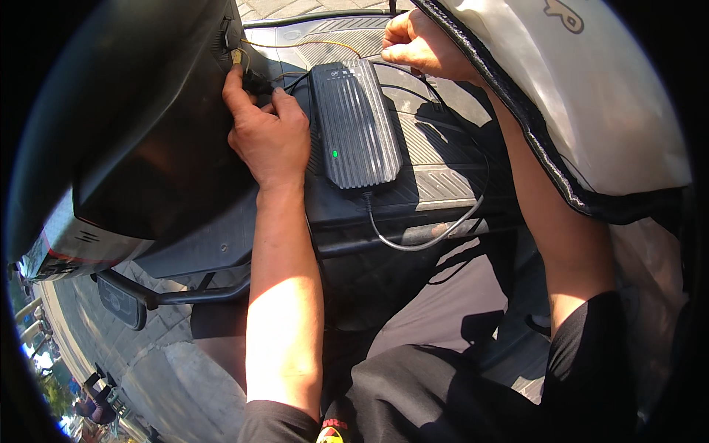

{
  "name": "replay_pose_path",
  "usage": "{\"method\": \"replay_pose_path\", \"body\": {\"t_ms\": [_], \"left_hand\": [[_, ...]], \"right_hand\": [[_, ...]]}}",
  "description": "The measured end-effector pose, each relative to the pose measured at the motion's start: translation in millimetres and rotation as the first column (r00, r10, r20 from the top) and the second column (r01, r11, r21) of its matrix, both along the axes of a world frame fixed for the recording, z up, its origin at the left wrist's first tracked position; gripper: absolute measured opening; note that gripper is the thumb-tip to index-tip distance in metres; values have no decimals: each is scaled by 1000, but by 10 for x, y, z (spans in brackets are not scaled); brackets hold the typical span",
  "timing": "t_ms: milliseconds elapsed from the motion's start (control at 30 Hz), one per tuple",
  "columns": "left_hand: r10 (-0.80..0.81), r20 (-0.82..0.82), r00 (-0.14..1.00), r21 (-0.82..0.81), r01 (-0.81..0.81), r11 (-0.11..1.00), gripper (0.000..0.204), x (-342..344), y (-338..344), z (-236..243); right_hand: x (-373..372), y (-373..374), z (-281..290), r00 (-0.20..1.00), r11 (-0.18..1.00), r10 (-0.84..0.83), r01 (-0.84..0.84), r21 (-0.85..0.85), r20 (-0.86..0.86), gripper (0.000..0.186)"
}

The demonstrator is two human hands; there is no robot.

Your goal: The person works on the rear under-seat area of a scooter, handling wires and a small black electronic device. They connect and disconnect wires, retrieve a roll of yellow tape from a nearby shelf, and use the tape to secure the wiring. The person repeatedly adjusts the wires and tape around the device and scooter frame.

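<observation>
A ribbed black charger (358, 122) with a lit green lamp lies on the grooved footboard (436, 184) of a scooter. My left hand (269, 136) is closed on a black plug (258, 83), partly hidden by the fingers. Its index fingertip touches a small yellow connector (236, 56) at the dark front panel. A thin yellow wire (310, 43) runs from the panel to behind the charger. Beyond the charger's right side, my right hand (428, 46) is curled closed near the black cables. Whatever it may hold is hidden.
A grey cord (425, 246) loops from the charger's near end round to the right. A pale cover with black edging (576, 103) hangs over my right forearm. At left stand the dark front panel (148, 140) and a black foot peg (122, 299) above paving.
</observation>
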State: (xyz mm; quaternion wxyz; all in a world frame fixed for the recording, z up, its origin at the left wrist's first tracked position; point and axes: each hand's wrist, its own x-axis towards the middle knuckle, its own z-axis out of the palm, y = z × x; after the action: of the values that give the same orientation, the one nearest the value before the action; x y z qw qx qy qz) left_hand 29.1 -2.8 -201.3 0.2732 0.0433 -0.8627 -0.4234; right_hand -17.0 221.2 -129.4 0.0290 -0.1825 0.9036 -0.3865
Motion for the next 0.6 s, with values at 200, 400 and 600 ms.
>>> {"method": "replay_pose_path", "body": {"t_ms": [200,400,600], "left_hand": [[-6,86,996,-39,9,999,55,46,-17,70],[-43,105,994,11,42,999,58,43,42,109],[-63,120,991,50,57,997,60,88,23,143]], "right_hand": [[58,528,-211,974,984,125,-147,104,191,23],[-303,182,-890,974,1000,2,4,24,-228,28],[-469,-203,-972,979,995,-28,8,-98,-203,29]]}}
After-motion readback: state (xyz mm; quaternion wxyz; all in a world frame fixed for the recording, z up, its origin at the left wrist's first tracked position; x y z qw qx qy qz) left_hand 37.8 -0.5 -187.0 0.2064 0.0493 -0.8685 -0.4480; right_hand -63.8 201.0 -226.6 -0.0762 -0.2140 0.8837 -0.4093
